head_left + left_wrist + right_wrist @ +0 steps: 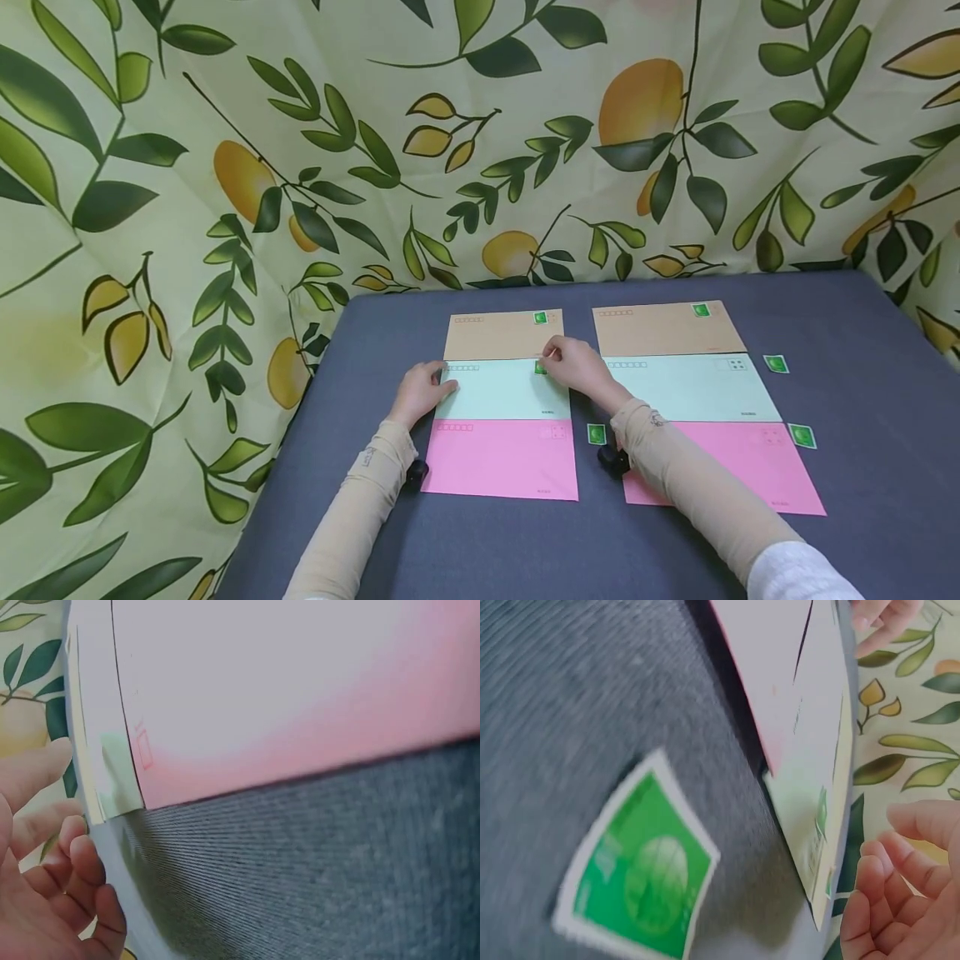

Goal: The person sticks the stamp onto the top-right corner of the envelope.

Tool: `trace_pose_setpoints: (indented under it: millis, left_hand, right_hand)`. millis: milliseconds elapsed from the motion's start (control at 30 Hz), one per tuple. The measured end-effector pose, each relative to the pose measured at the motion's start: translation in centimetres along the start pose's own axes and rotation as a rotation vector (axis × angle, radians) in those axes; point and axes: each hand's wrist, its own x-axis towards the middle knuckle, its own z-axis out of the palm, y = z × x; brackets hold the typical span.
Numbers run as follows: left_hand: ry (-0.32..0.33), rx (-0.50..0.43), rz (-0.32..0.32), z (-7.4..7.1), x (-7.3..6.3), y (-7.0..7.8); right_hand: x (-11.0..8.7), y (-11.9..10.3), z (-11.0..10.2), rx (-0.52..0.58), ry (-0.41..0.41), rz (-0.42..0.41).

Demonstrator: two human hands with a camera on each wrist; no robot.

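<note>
Grip on right (576, 367) half-curled, partly hiding stamp (538, 369), can't tell if pinching; left grip (422, 392) loose, empty.

Envelopes (501, 460) brown, mint, pink; stamps (596, 434) green, white-edged; tablecloth (480, 550) dark grey-blue; backdrop (420, 217) cream, leaf-and-fruit print.

A curtained-off spot, perhaps in a home, though the pictures cannot settle it: a leaf-and-fruit curtain (420, 212) hangs beyond the fingers (553, 348), a cloth-covered table (480, 546) beneath them.
</note>
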Motion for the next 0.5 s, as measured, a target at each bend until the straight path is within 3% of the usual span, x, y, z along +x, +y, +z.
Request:
trace_pose_setpoints:
  millis: [100, 300, 500]
  left_hand:
    - [0.027, 0.014, 0.021, 0.0, -0.3, 0.5]
    - [0.017, 0.036, 0.027, 0.0, -0.4, 1.7]
    - [0.013, 0.024, 0.086, 0.6, -0.7, 3.9]
  right_hand:
    - [-0.4, 0.3, -0.6, 0.016, 0.004, -0.001]
    - [-1.4, 1.0, -1.6, 0.031, 0.010, -0.003]
    - [-2.4, 1.9, -2.6, 0.041, 0.035, 0.005]
